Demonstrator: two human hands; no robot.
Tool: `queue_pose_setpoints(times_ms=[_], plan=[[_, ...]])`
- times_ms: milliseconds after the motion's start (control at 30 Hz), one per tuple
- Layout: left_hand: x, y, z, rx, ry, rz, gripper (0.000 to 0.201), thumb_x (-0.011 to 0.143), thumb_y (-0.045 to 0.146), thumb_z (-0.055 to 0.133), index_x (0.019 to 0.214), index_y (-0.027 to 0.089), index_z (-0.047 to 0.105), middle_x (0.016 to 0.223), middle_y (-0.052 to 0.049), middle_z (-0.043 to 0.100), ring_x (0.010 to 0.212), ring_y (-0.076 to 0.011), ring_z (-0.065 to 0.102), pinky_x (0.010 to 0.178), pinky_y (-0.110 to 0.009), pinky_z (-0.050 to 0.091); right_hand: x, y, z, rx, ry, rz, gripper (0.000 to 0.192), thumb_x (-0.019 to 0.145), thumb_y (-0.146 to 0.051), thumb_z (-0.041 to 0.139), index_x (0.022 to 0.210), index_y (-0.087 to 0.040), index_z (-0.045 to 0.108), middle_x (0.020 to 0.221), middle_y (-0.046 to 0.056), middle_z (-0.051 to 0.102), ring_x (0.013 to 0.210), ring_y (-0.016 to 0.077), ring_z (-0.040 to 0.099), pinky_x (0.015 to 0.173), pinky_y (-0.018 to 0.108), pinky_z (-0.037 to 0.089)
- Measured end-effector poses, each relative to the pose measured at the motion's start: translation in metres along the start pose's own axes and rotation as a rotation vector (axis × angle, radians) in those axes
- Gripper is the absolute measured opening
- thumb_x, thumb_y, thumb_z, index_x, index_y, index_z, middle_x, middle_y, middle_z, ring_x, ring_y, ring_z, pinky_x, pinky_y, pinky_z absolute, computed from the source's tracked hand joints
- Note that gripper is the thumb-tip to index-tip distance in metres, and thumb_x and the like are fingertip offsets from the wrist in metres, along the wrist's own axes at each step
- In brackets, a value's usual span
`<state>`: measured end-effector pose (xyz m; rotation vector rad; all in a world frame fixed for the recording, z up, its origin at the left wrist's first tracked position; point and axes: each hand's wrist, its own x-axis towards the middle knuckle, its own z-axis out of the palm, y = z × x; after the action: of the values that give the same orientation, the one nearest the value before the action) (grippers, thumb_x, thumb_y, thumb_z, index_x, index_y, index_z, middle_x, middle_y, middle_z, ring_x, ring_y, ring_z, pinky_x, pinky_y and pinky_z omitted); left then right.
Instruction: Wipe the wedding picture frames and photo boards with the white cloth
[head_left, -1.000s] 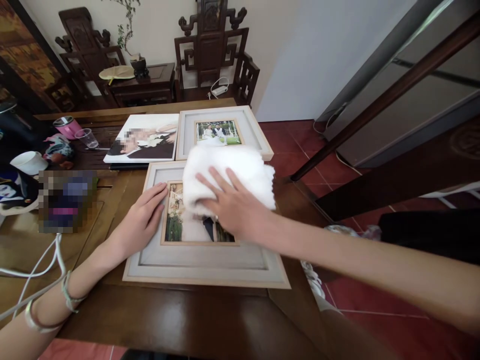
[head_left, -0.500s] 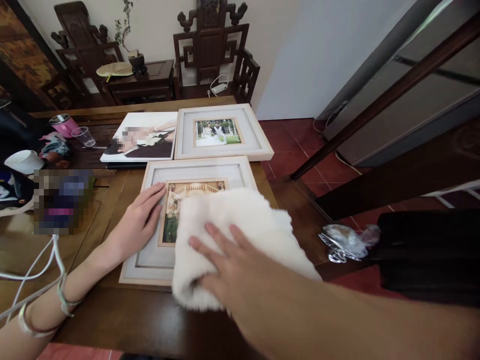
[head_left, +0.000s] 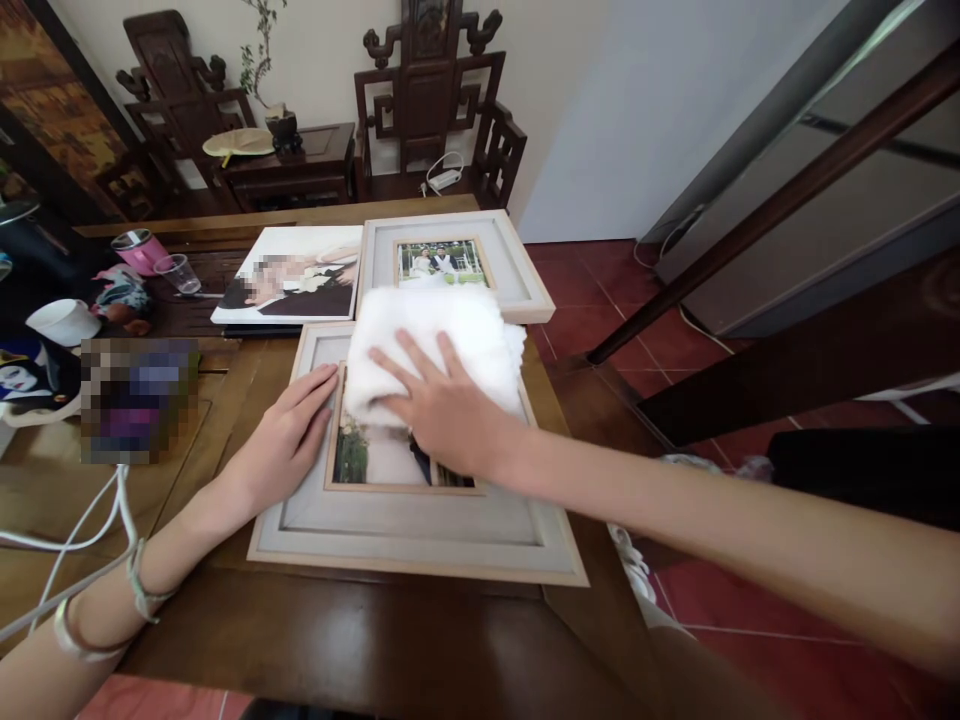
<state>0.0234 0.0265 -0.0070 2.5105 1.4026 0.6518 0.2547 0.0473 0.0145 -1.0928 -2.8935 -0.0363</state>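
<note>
A framed photo (head_left: 420, 525) with a wide grey mat and pale wooden rim lies flat on the dark wooden table (head_left: 337, 640) in front of me. My left hand (head_left: 281, 445) rests flat on its left side, fingers apart, pressing on the mat. My right hand (head_left: 439, 405) lies palm down on a folded fluffy white cloth (head_left: 435, 335), which covers the frame's upper part and the top of the picture.
Behind lie a second framed photo (head_left: 517, 275) and an unframed photo print (head_left: 292, 275). At the left stand a pink cup (head_left: 139, 250), a clear glass (head_left: 182, 272), a white bowl (head_left: 64, 320) and a white cable (head_left: 75, 540). Carved chairs (head_left: 435, 110) stand beyond; red floor tiles at right.
My right hand slid the white cloth from the frame's upper part down to its near edge, then back up to the top. My left hand stayed on the frame's left side.
</note>
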Motion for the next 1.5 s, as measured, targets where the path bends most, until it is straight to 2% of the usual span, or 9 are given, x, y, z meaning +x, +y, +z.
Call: queue_pose_setpoints(times_ms=[167,300,433,600,767,967,1100,1267,1500], plan=[[0.001,0.000,0.000,-0.009,-0.006,-0.012,0.044,0.100,0.027,0.037,0.138,0.010,0.052,0.148,-0.016,0.048,0.139,-0.0262,0.043,0.117,-0.045,0.036,0.020,0.012,0.000,-0.052,0.023,-0.008,0.040,0.087,-0.003,0.048,0.121,-0.010,0.066,0.159,0.017,0.023,0.145,0.0480,0.008,0.110,0.075,0.013],[0.001,0.000,0.000,-0.010,-0.001,-0.022,0.044,0.100,0.028,0.037,0.139,0.014,0.051,0.149,-0.014,0.048,0.139,-0.0259,0.044,0.117,-0.046,0.036,0.002,-0.016,-0.012,0.060,-0.146,-0.025,0.045,0.087,-0.006,0.052,0.129,-0.018,0.063,0.159,0.015,0.026,0.145,0.0470,0.012,0.108,0.076,0.017],[0.001,0.001,0.000,-0.006,-0.009,-0.042,0.044,0.101,0.028,0.036,0.139,0.012,0.050,0.149,-0.015,0.047,0.139,-0.0259,0.044,0.117,-0.047,0.035,-0.028,-0.053,-0.037,0.238,-0.382,-0.111,0.054,0.076,-0.013,0.069,0.129,-0.019,0.064,0.159,0.017,0.023,0.144,0.0489,0.011,0.108,0.076,0.018],[0.000,0.002,0.000,-0.008,-0.003,-0.043,0.046,0.101,0.028,0.036,0.139,0.006,0.049,0.148,-0.018,0.047,0.139,-0.0252,0.044,0.117,-0.046,0.035,-0.049,-0.069,-0.055,0.444,-0.511,-0.180,0.038,0.082,-0.026,0.067,0.118,-0.019,0.070,0.156,0.015,0.030,0.142,0.0494,0.020,0.106,0.077,0.022],[0.000,0.001,0.000,-0.028,-0.017,-0.031,0.045,0.100,0.025,0.035,0.137,0.006,0.051,0.148,-0.019,0.046,0.139,-0.0255,0.043,0.118,-0.045,0.035,-0.042,-0.054,-0.031,0.349,-0.270,-0.183,0.046,0.084,-0.016,0.060,0.129,-0.022,0.064,0.159,0.013,0.027,0.146,0.0424,0.012,0.113,0.070,0.013],[0.000,-0.001,0.001,-0.016,0.008,0.008,0.044,0.099,0.024,0.036,0.137,0.010,0.052,0.146,-0.018,0.049,0.138,-0.0262,0.044,0.116,-0.046,0.036,0.004,-0.011,0.002,0.096,0.014,-0.055,0.041,0.091,-0.009,0.048,0.128,-0.016,0.064,0.160,0.013,0.024,0.146,0.0438,0.006,0.114,0.070,0.010],[-0.001,-0.002,0.002,0.001,0.017,0.004,0.044,0.100,0.026,0.038,0.136,0.007,0.053,0.146,-0.020,0.049,0.137,-0.0269,0.045,0.116,-0.045,0.037,0.031,0.013,0.006,-0.016,0.049,0.021,0.038,0.087,-0.011,0.057,0.124,-0.009,0.065,0.161,0.015,0.019,0.145,0.0473,0.000,0.114,0.071,0.005],[-0.001,-0.001,0.001,-0.005,0.007,-0.006,0.043,0.100,0.026,0.036,0.137,0.009,0.053,0.146,-0.018,0.049,0.137,-0.0265,0.045,0.116,-0.048,0.037,0.019,-0.002,-0.005,0.031,-0.067,-0.061,0.039,0.087,-0.011,0.055,0.125,-0.015,0.066,0.160,0.012,0.025,0.146,0.0449,0.005,0.112,0.073,0.009],[-0.001,-0.001,0.002,-0.017,-0.002,-0.027,0.045,0.100,0.026,0.035,0.140,0.008,0.049,0.148,-0.018,0.047,0.140,-0.0251,0.042,0.118,-0.046,0.034,-0.036,-0.054,-0.052,0.387,-0.445,-0.207,0.047,0.081,-0.022,0.064,0.128,-0.018,0.065,0.157,0.012,0.030,0.146,0.0433,0.011,0.112,0.072,0.014]])
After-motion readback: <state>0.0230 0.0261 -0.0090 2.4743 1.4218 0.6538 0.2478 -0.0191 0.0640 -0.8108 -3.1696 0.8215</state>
